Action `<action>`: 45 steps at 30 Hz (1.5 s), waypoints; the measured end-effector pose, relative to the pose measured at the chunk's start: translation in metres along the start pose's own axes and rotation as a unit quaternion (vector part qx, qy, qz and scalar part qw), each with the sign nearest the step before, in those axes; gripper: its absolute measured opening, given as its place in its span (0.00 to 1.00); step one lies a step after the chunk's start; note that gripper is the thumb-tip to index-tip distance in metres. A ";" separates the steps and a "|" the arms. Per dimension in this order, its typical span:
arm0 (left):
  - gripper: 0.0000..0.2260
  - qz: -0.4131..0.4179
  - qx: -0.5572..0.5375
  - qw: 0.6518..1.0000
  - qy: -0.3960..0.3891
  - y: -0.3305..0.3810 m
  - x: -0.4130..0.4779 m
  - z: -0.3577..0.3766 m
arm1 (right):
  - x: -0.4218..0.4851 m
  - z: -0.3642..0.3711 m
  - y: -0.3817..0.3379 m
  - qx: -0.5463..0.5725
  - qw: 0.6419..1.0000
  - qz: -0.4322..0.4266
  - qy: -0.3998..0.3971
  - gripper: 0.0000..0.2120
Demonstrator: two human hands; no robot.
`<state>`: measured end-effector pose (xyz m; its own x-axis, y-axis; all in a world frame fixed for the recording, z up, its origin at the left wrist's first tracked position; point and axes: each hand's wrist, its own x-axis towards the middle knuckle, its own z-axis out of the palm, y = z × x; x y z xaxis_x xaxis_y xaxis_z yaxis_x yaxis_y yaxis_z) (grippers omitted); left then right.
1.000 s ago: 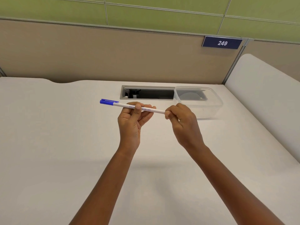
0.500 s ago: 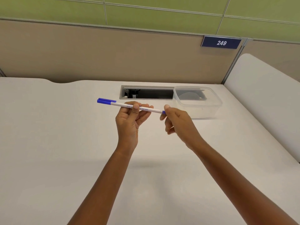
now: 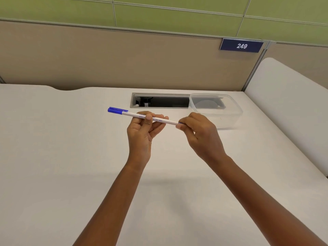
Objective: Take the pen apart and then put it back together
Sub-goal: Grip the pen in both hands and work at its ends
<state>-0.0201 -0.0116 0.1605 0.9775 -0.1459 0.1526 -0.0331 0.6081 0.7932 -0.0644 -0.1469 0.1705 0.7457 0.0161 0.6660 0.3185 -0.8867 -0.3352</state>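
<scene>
1. My left hand (image 3: pixel 142 132) grips the pen (image 3: pixel 142 116) mid-barrel, thumb on top, holding it above the desk (image 3: pixel 53 157).
2. My right hand (image 3: pixel 200 134) pinches the pen's right end, where a bit of blue shows at the fingertips (image 3: pixel 179 125).
3. The blue cap (image 3: pixel 117 110) sits on the left end, untouched.
4. I see no loose parts, so I judge disassembly barely started; nearly all of it, and the whole reassembly, remains.
5. A clear tub (image 3: pixel 218 112) stands just behind my right hand.
</scene>
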 end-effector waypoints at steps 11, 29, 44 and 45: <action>0.09 0.007 0.017 1.000 -0.022 0.000 0.002 0.001 | 0.011 -0.006 -0.018 0.615 0.587 0.511 -0.126 0.26; 0.10 0.001 0.010 1.000 -0.010 0.001 0.001 0.001 | -0.004 -0.003 -0.010 0.064 0.992 0.097 -0.046 0.13; 0.10 -0.001 0.001 1.000 -0.003 0.000 0.001 -0.001 | -0.006 -0.010 -0.011 0.148 0.972 0.177 -0.054 0.02; 0.10 -0.001 0.002 1.000 -0.002 0.000 0.001 -0.001 | -0.007 -0.009 -0.010 0.112 0.982 0.145 -0.039 0.02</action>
<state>-0.0186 -0.0108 0.1602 0.9769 -0.1494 0.1530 -0.0323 0.6043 0.7961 -0.0780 -0.1424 0.1756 0.8642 -0.1797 0.4700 0.1994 -0.7353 -0.6478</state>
